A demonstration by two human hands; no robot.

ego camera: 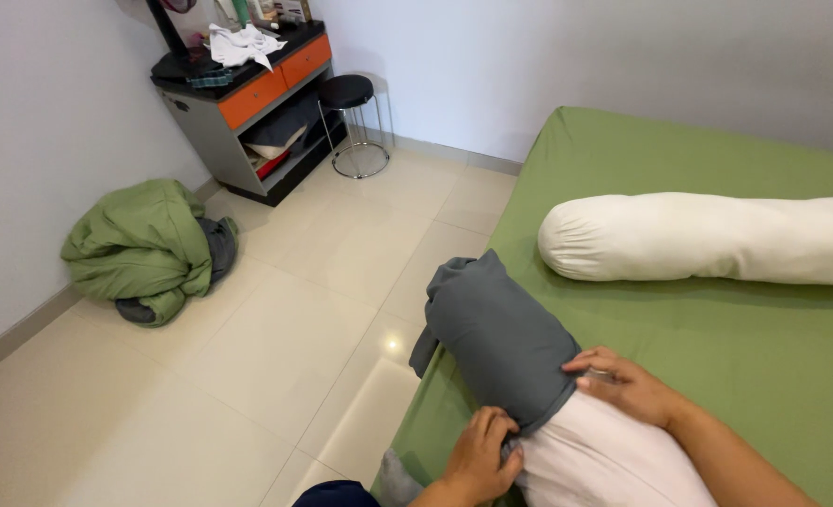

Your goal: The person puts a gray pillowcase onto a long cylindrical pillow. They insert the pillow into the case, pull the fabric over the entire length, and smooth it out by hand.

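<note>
Head view: left hand (480, 457) & right hand (626, 383) both pinch grey pillowcase (501, 336) hem at 6 o'clock over white pillow (609, 458) on green bed (717, 160); cloth prob soft, light, slack—grip hem edges.

A bedroom in a home. Bed (736, 366) under a green fitted sheet along the right side, with a long white bolster (708, 237) lying across it near the far edge. Pale glossy floor tiles (294, 329) and plain white walls. In the far left corner, a grey cabinet with orange drawers (257, 103), clothes stuffed in its open shelf, a black round stool (349, 94) just beside it. Crumpled green bedding (144, 249) heaped on the floor against the left wall.
</note>
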